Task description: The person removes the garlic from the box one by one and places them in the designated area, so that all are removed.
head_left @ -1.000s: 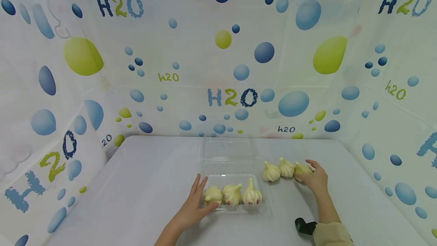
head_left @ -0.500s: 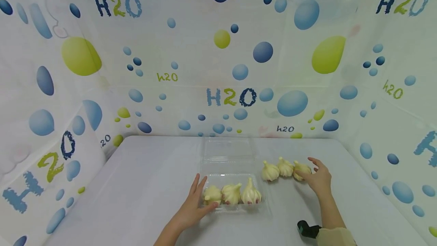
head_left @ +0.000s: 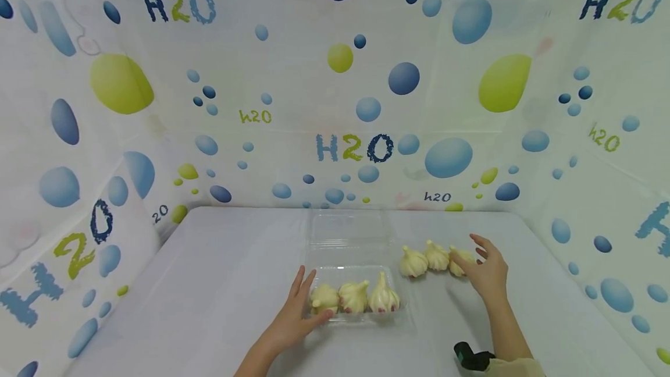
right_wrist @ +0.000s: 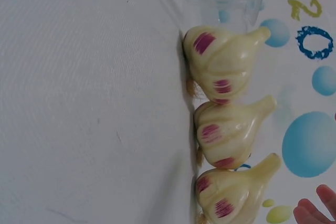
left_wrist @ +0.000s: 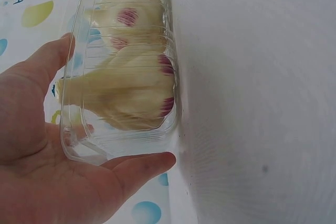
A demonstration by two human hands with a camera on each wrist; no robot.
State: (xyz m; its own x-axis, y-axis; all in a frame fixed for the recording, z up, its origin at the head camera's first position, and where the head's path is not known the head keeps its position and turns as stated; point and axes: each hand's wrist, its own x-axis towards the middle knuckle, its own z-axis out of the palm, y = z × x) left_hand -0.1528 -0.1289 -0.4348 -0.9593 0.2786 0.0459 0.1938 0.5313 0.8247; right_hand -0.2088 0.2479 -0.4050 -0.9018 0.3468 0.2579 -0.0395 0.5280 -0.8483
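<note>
A clear plastic clamshell box [head_left: 361,320] lies with its lid [head_left: 349,228] folded back toward the wall. Inside its base sit three garlic bulbs side by side, the middle garlic bulb [head_left: 353,297] among them. My left hand [head_left: 293,313] is spread round the box's left end, thumb at the front rim and straight fingers along the side. To the right of the box, three more garlic bulbs stand in a row. Beside the rightmost garlic bulb [head_left: 458,265] is my right hand [head_left: 487,275], fingers spread and overlapping it in the head view; in the right wrist view fingertips [right_wrist: 310,211] show apart from the bulbs.
A white cloth covers the table [head_left: 235,260], backed and flanked by a sheet [head_left: 262,63] printed with blue and green drops. The row's left garlic bulb [head_left: 413,262] stands close to the box. A black device [head_left: 471,356] sits at my right wrist.
My right hand has drawn slightly right from the rightmost garlic bulb, with its fingers spreading and rising. The left hand, the box and the bulbs stay in place.
</note>
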